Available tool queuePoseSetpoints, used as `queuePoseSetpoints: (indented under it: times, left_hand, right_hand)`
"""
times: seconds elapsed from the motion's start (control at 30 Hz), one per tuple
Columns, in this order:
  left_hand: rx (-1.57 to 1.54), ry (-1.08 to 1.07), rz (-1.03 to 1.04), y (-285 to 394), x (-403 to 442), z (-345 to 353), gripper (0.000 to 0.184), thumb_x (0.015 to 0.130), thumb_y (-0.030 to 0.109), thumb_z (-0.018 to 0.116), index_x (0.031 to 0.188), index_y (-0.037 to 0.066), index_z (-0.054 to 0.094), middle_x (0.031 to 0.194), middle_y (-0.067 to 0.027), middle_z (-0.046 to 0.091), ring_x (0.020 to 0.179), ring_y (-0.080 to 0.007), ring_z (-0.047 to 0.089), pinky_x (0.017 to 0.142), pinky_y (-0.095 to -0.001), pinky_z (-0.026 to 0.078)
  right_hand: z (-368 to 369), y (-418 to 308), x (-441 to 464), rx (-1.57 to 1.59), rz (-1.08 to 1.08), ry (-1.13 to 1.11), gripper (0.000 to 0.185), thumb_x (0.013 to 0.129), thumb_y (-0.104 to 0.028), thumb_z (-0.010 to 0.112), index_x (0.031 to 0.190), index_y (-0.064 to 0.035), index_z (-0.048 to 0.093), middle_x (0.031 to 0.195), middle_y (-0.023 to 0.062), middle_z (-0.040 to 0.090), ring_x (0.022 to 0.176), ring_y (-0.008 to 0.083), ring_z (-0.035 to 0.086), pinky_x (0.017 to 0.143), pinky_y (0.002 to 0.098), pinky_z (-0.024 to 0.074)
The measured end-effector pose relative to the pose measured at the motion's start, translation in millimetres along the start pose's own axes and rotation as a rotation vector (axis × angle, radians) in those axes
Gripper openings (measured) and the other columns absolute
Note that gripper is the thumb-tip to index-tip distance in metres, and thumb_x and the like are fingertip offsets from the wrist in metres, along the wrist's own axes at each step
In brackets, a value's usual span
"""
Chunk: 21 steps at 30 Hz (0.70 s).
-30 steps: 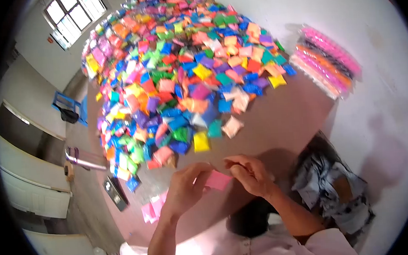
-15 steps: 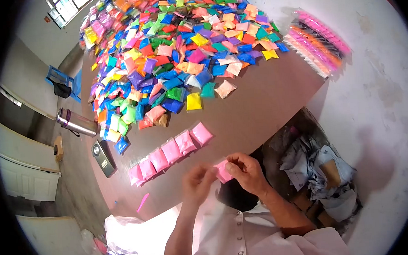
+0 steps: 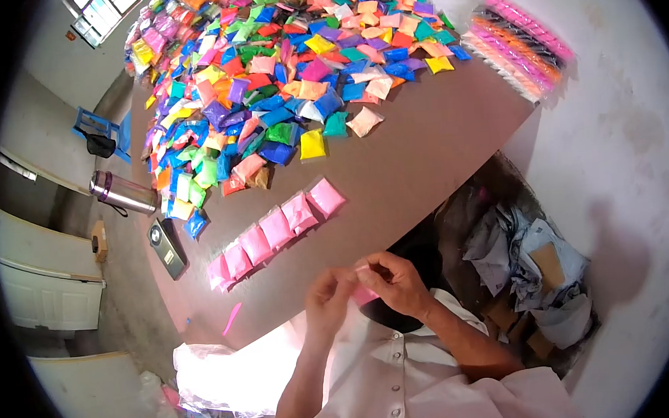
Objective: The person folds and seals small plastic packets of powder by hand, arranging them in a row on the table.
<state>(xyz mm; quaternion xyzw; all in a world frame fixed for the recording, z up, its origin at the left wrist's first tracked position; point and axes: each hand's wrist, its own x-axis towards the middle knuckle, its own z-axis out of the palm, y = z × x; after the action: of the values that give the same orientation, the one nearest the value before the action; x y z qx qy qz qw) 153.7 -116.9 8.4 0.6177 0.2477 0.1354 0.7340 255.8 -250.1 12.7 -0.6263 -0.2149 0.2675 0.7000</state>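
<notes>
Between my two hands, in front of my chest, is a small pink packet (image 3: 365, 294), partly covered by my fingers. My left hand (image 3: 331, 294) pinches its left edge near the top. Thumb and fingers of my right hand (image 3: 396, 283) are closed on its upper right part. On the table beyond my hands, a slanting row of several pink packets (image 3: 276, 228) lies side by side, each touching or overlapping its neighbour. A pink plastic knife-like strip (image 3: 232, 319) rests near the table's front edge.
A big heap of coloured packets (image 3: 267, 84) covers the far table (image 3: 423, 159). A phone (image 3: 166, 249) and a steel flask (image 3: 124, 193) are at left. Clear bags of coloured items (image 3: 519, 44) lie by the wall. Crumpled wrappers (image 3: 534, 267) fill a box at lower right.
My hands have come closer together at the top of the packet, which is now more covered and tilted. The view has shifted slightly.
</notes>
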Motion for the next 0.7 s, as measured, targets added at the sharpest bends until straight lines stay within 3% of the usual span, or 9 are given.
queuePoseSetpoints:
  times: [0.27, 0.33, 0.4, 0.43, 0.53, 0.7]
  left_hand:
    - [0.022, -0.003, -0.074, -13, -7, -6, 0.012, 0.1, 0.011, 0.066, 0.103, 0.0, 0.069, 0.091, -0.0022, 0.069, 0.085, -0.0077, 0.062, 0.075, -0.0248, 0.049]
    - [0.091, -0.032, -0.091, -7, -11, -4, 0.013, 0.1, 0.011, 0.066, 0.104, -0.001, 0.069, 0.093, -0.0023, 0.07, 0.086, -0.0078, 0.062, 0.076, -0.0252, 0.05]
    - [0.052, -0.012, -0.039, 3, -12, 6, 0.021, 0.1, 0.022, 0.069, 0.09, 0.003, 0.066, 0.079, 0.0033, 0.061, 0.07, -0.0036, 0.048, 0.061, -0.0218, 0.036]
    - [0.06, -0.016, -0.048, 1, -14, 5, 0.021, 0.1, 0.022, 0.069, 0.09, 0.003, 0.066, 0.079, 0.0033, 0.061, 0.07, -0.0036, 0.048, 0.061, -0.0218, 0.036]
    - [0.165, -0.036, -0.058, -5, -17, 4, 0.021, 0.1, 0.022, 0.069, 0.094, 0.002, 0.067, 0.081, 0.0029, 0.063, 0.071, -0.0039, 0.05, 0.061, -0.0209, 0.037]
    - [0.177, -0.015, -0.075, -21, -23, 4, 0.03, 0.099, 0.026, 0.07, 0.109, -0.003, 0.068, 0.091, -0.0039, 0.071, 0.08, -0.0088, 0.062, 0.072, -0.0242, 0.049]
  right_hand:
    - [-3, 24, -6, -0.009, -0.051, 0.061, 0.016, 0.098, -0.016, 0.07, 0.101, -0.0005, 0.068, 0.08, -0.0049, 0.058, 0.071, 0.0016, 0.048, 0.061, 0.0202, 0.0414]
    - [-8, 27, -9, 0.021, 0.061, -0.05, 0.021, 0.097, -0.016, 0.068, 0.106, 0.0025, 0.068, 0.091, 0.0049, 0.068, 0.084, 0.009, 0.063, 0.075, 0.0261, 0.0522]
    - [-4, 31, -12, 0.094, 0.054, -0.058, 0.021, 0.097, -0.016, 0.067, 0.106, 0.0025, 0.069, 0.09, 0.0052, 0.068, 0.082, 0.0091, 0.063, 0.074, 0.0261, 0.0521]
    - [-3, 33, -13, 0.155, 0.042, -0.073, 0.021, 0.097, -0.016, 0.067, 0.106, 0.0024, 0.069, 0.089, 0.0054, 0.068, 0.081, 0.0092, 0.063, 0.074, 0.0261, 0.052]
    - [-10, 37, -15, 0.08, 0.059, -0.1, 0.021, 0.097, -0.016, 0.067, 0.108, 0.002, 0.069, 0.089, 0.0051, 0.069, 0.082, 0.009, 0.063, 0.073, 0.0259, 0.0517]
    - [-8, 41, -18, 0.172, 0.083, -0.072, 0.022, 0.097, -0.017, 0.066, 0.109, 0.0018, 0.069, 0.089, 0.0047, 0.068, 0.081, 0.0087, 0.063, 0.073, 0.0258, 0.0516]
